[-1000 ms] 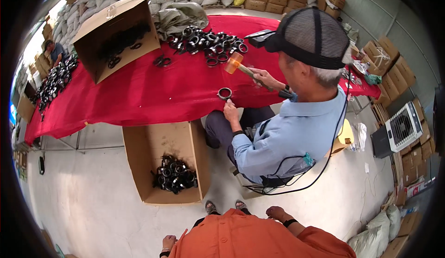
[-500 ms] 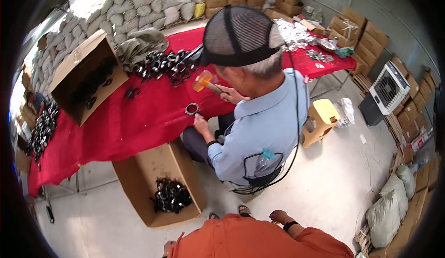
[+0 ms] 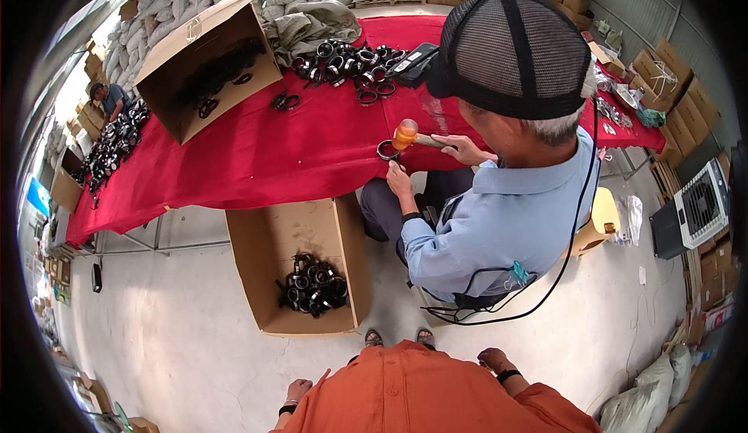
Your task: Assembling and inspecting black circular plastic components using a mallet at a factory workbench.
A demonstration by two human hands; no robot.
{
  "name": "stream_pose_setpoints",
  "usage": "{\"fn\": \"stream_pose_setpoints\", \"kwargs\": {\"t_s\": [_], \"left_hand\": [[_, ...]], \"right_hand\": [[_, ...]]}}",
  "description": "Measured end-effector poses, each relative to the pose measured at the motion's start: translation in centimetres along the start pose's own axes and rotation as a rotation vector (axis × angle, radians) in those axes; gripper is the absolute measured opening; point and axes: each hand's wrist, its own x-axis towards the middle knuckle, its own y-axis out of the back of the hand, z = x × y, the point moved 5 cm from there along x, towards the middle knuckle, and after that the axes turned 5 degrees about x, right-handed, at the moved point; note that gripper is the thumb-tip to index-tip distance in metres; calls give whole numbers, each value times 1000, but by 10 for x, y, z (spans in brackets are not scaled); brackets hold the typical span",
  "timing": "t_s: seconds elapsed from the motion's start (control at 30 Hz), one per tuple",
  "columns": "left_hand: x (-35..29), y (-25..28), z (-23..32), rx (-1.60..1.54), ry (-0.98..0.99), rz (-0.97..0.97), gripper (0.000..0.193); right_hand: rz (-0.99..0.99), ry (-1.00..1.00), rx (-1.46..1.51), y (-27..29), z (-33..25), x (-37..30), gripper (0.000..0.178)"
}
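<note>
My left hand (image 3: 298,389) hangs low beside my orange shirt, its fingers loose and nothing visible in it. At my other side my right hand (image 3: 493,360), with a black wristband, also hangs with loosely bent fingers and touches nothing. In front of me sits a co-worker in a blue shirt and mesh cap. That person's right hand (image 3: 461,149) grips a mallet (image 3: 406,133) with an amber head, close to a black ring-shaped part (image 3: 387,149). The co-worker's left hand (image 3: 399,180) holds the ring part at the edge of the red-covered table (image 3: 312,149).
An open carton (image 3: 354,269) holding black ring parts stands on the floor ahead. Another carton (image 3: 179,67) lies tipped on the table beside a heap of black rings (image 3: 351,65). A yellow stool (image 3: 596,223) and an air cooler (image 3: 701,205) stand right. Another person (image 3: 113,100) is far left.
My view has shifted, moving the scene left to right and upward. The co-worker's mallet has come down to the ring part. More of my left hand shows.
</note>
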Motion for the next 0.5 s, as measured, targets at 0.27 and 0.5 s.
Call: {"fn": "stream_pose_setpoints", "kwargs": {"t_s": [0.27, 0.5], "left_hand": [[-29, -8, -22, 27, 148, -16, 37], [-42, -8, 1, -174, 154, -17, 36]], "right_hand": [[-21, 111, -148, 15, -22, 50, 11], [-27, -77, 124, 17, -54, 51, 10]]}}
